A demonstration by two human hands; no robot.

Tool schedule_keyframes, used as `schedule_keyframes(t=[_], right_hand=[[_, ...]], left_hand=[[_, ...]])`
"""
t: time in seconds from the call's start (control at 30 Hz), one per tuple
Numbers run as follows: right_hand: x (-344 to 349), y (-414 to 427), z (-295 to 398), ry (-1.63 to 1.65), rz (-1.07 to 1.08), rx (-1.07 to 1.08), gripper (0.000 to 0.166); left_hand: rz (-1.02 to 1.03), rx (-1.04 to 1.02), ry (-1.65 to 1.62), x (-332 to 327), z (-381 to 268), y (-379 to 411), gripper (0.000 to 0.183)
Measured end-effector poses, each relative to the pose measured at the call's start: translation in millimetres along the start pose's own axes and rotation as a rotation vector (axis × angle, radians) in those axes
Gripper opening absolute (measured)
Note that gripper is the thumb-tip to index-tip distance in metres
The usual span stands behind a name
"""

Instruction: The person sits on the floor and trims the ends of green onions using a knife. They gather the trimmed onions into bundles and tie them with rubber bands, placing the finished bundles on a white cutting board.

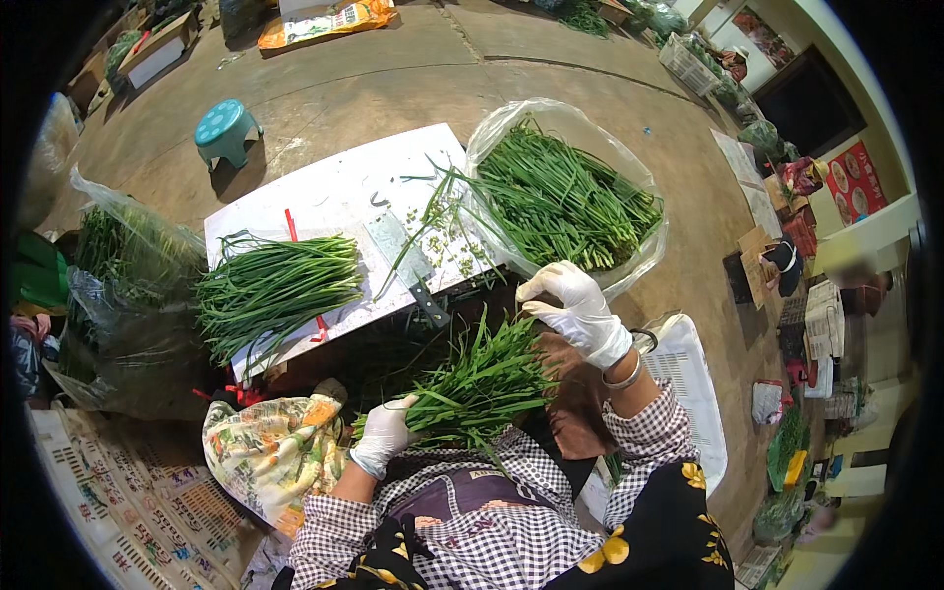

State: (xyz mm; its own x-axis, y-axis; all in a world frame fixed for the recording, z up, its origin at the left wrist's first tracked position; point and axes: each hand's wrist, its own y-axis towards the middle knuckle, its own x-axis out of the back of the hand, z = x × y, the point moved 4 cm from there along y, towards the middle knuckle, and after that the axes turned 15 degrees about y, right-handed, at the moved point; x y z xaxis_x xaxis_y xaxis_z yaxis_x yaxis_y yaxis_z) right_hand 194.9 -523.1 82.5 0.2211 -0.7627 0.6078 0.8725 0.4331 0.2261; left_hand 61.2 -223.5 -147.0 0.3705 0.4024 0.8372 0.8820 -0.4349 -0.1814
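My left hand (pixel 385 435), in a white glove, grips a loose bunch of green chives (pixel 472 391) over my lap. Just above the bunch's right end is my right hand (pixel 571 313), also gloved. Its thumb and forefinger are curled close together; whether a thin stalk is between them is unclear. Before me, a white tabletop (pixel 332 177) bears a neat pile of chives (pixel 284 287) with red ties by it. A cleaver (pixel 402 247) lies right of that pile, its black handle past the near edge. Beside its blade are scattered trimmings (pixel 450 247).
An open clear plastic bag (pixel 641 276) full of chives (pixel 560 195) adjoins the tabletop's right end. At left stands another bag of greens (pixel 133 295). A teal stool (pixel 225 133) is beyond the table. White crates (pixel 689 391) flank me. People work along the far right.
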Motion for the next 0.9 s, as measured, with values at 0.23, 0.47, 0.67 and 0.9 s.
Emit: schedule_keyframes(t=[0.23, 0.47, 0.67, 0.9], right_hand=[[-47.1, 23.6, 5.6, -0.162, 0.309, 0.284, 0.034], [-86.7, 30.5, -11.2, -0.466, 0.440, 0.349, 0.004], [-44.7, 38.8, -12.2, 0.345, 0.084, -0.057, 0.010], [35.2, 21.0, 11.8, 0.158, -0.122, -0.153, 0.014]], left_hand=[[-0.023, -0.018, -0.009, -0.2, -2.4, -0.6, 0.072], [-0.038, -0.041, -0.016, 0.9, -3.1, 0.5, 0.070], [0.037, 0.003, -0.045, -1.2, 2.7, 2.8, 0.072], [0.053, -0.036, -0.290, 24.5, -16.0, 6.3, 0.056]])
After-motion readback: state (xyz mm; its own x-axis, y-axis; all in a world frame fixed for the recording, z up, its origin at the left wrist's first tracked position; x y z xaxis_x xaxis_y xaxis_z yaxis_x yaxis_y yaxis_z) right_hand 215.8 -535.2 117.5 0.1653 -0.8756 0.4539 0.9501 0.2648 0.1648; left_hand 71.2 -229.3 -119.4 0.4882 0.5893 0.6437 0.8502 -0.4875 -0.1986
